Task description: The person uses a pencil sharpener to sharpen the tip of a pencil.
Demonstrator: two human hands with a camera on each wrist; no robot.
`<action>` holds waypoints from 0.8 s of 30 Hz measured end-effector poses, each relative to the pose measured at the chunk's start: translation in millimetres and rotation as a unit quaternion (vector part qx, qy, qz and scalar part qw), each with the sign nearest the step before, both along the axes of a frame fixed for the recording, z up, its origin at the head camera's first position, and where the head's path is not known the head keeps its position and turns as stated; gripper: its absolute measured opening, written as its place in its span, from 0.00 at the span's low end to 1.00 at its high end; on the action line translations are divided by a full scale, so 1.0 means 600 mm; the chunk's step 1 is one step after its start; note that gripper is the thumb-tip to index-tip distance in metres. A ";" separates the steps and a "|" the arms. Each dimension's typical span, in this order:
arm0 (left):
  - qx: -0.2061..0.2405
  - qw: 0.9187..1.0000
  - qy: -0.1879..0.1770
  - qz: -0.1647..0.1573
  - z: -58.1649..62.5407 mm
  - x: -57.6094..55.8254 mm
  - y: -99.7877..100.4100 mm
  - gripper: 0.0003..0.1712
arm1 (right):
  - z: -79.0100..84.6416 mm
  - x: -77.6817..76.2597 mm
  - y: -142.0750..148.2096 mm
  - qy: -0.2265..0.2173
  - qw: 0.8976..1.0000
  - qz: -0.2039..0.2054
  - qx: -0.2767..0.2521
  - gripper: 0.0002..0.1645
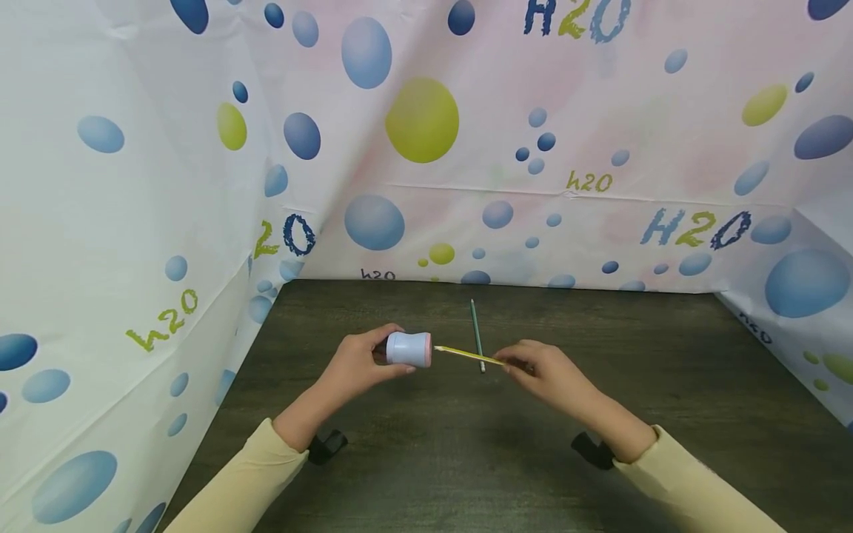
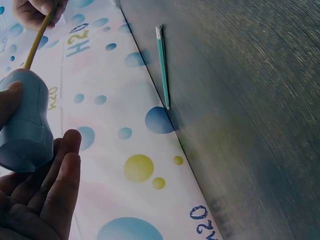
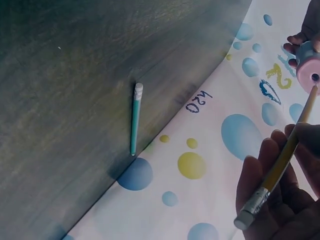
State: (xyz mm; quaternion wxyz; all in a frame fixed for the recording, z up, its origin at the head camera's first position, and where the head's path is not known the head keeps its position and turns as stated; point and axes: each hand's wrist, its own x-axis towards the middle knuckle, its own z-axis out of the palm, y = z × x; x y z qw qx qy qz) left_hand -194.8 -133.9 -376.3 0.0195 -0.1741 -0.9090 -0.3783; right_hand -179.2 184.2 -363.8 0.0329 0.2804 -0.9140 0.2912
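My left hand (image 1: 360, 361) grips a pale blue pencil sharpener (image 1: 406, 349) on its side, its pink end facing right. In the right wrist view that pink face (image 3: 306, 75) shows a round dark hole. A yellow pencil (image 1: 466, 355) is pinched between thumb and fingers of my right hand (image 1: 543, 370). Its tip points left, right at the sharpener's hole, and its eraser end (image 3: 245, 220) points back past the palm. Beyond the hands a green pencil (image 1: 476, 333) with a white eraser lies on the dark table (image 1: 426, 459).
A white sheet (image 1: 533, 96) printed with blue and green dots and "H2O" lettering stands along the table's back and both sides. Dark straps (image 1: 326, 447) sit at the wrists, by the cream sleeves (image 1: 246, 474).
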 end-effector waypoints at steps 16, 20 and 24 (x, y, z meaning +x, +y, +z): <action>-0.021 1.000 -0.013 -0.015 0.010 -0.001 0.024 0.29 | 0.004 -0.002 -0.016 0.093 0.995 0.025 0.040 0.12; -0.021 0.999 -0.023 -0.015 0.010 -0.003 0.025 0.29 | -0.005 -0.004 -0.015 0.166 0.984 0.036 0.054 0.13; -0.010 0.999 -0.053 -0.010 0.007 -0.008 0.021 0.32 | -0.021 -0.012 -0.013 0.271 0.960 0.062 0.045 0.15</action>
